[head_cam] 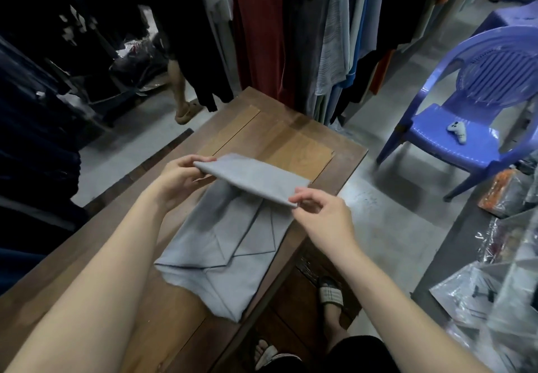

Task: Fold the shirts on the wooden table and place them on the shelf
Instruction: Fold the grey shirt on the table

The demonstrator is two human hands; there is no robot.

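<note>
Currently mid-fold: grey shirt (230,244) flat on wooden table (291,139), sleeves tucked in, far end lifted. Pinch grip at 2 far corners: left hand (177,180) fingers (186,162) clamped on 1, right hand (326,215) fingers (308,193) clamped on the other. Probably best to keep corners level, pull edge taut, lay square over near hem, then smooth flat. Risk: tucked sleeves slipping out if dragged. Shelving not yet started.
</note>
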